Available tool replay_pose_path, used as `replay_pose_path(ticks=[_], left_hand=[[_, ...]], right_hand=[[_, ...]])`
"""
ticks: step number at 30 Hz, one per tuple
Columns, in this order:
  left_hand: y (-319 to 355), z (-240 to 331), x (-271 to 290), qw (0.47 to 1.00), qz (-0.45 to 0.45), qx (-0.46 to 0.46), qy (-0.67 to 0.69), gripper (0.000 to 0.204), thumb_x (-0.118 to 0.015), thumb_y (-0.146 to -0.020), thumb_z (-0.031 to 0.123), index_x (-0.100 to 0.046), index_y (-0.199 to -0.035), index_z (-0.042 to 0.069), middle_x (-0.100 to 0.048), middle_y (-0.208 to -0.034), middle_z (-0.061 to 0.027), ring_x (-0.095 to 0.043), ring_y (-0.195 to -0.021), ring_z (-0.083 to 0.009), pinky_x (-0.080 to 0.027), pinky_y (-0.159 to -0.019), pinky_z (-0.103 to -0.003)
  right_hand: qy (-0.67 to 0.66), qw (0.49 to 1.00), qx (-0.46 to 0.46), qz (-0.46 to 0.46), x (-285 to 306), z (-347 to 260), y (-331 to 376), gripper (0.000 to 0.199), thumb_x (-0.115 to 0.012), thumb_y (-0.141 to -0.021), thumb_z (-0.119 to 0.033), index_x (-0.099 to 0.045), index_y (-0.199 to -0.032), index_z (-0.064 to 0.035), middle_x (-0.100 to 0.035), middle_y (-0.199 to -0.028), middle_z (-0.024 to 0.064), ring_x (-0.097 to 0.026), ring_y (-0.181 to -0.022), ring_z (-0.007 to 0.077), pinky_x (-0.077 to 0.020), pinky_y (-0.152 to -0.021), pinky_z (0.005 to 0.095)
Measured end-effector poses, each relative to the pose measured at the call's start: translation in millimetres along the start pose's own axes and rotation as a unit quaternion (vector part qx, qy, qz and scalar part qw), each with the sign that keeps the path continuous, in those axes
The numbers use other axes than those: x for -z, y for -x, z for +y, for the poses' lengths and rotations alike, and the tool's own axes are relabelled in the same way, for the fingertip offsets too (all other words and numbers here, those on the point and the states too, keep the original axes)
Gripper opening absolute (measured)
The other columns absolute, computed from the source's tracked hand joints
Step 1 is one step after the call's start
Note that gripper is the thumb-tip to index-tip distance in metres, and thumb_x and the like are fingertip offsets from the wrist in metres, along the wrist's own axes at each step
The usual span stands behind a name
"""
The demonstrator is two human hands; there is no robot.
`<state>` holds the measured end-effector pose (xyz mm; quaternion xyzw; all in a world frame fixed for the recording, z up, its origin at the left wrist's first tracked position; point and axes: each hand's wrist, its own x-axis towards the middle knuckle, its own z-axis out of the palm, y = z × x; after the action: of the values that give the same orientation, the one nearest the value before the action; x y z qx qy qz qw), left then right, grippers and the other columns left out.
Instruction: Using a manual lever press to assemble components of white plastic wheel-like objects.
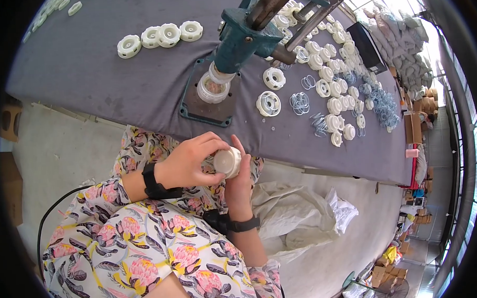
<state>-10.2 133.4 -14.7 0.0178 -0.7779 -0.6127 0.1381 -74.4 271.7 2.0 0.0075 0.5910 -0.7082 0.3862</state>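
Between my two hands, just in front of the table's near edge, is a round white plastic cap (226, 162). My left hand (189, 162) pinches it from the left with thumb and fingers. My right hand (238, 181) is closed around its right side, the forefinger pointing up. The cap's smooth face is turned up toward me; its other side is hidden. Beyond it stands a green hand press (240, 41) on a dark square base (205, 117), with a clear round holder (213, 91) under its ram.
White ribbed wheels (191, 31) lie at the far left of the grey-covered table (110, 85). Right of the press are a wheel with a spring in it (268, 104), loose wire springs (299, 103) and several white caps (332, 123). A pale sack (290, 213) lies below the table edge.
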Motion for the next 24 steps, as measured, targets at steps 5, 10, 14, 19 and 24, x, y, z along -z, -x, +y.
replay_pose_path(ticks=[5, 10, 14, 19, 24], left_hand=[[1.6, 5.7, -7.6, 0.995, 0.025, 0.074, 0.057, 0.045, -0.074, -0.059, 0.015, -0.054, -0.097, 0.002, -0.051, -0.091, -0.0079, -0.057, -0.082, -0.0194, -0.048, -0.073, -0.029], [13.2, 3.2, -17.9, 0.992, 0.055, 0.076, 0.085, 0.046, -0.075, -0.059, 0.016, -0.054, -0.099, 0.003, -0.049, -0.089, -0.0066, -0.056, -0.079, -0.0158, -0.047, -0.068, -0.027], [11.3, -5.6, -18.0, 0.999, 0.039, 0.002, -0.034, 0.049, -0.076, -0.060, 0.022, -0.054, -0.099, 0.004, -0.049, -0.087, -0.0075, -0.055, -0.074, -0.0197, -0.046, -0.063, -0.030], [0.4, -13.0, -8.7, 0.974, 0.015, -0.105, -0.198, 0.048, -0.075, -0.060, 0.034, -0.052, -0.092, 0.005, -0.049, -0.081, -0.0086, -0.054, -0.070, -0.0252, -0.045, -0.059, -0.034], [-6.0, -14.8, -17.5, 0.965, -0.001, -0.134, -0.225, 0.048, -0.071, -0.063, 0.041, -0.050, -0.087, 0.006, -0.049, -0.080, -0.0092, -0.053, -0.069, -0.0258, -0.044, -0.056, -0.036]], right_hand=[[0.078, 0.993, 0.076, 0.046, 3.9, 17.5, -1.9, 0.051, -0.024, -0.098, -0.044, -0.047, -0.118, -0.0031, -0.056, -0.104, 0.0085, -0.056, -0.092, 0.0144, -0.0450, -0.078, 0.0259], [0.173, 0.976, 0.115, 0.071, -4.7, 9.5, 4.7, 0.045, -0.025, -0.098, -0.038, -0.050, -0.112, -0.0031, -0.055, -0.099, 0.0068, -0.054, -0.087, 0.0126, -0.0444, -0.073, 0.0255], [0.035, 0.999, -0.015, 0.019, 12.9, 14.7, -6.4, 0.040, -0.027, -0.097, -0.033, -0.052, -0.109, -0.0037, -0.056, -0.098, 0.0063, -0.054, -0.087, 0.0120, -0.0444, -0.073, 0.0254], [0.081, 0.995, -0.049, 0.020, 11.8, 11.3, -6.8, 0.046, -0.026, -0.098, -0.040, -0.052, -0.109, -0.0045, -0.058, -0.097, 0.0061, -0.057, -0.088, 0.0139, -0.0461, -0.076, 0.0275], [0.015, 0.997, -0.008, 0.072, -1.8, 5.3, -1.9, 0.047, -0.023, -0.099, -0.041, -0.052, -0.107, -0.0047, -0.058, -0.094, 0.0053, -0.057, -0.083, 0.0128, -0.0464, -0.072, 0.0263]])
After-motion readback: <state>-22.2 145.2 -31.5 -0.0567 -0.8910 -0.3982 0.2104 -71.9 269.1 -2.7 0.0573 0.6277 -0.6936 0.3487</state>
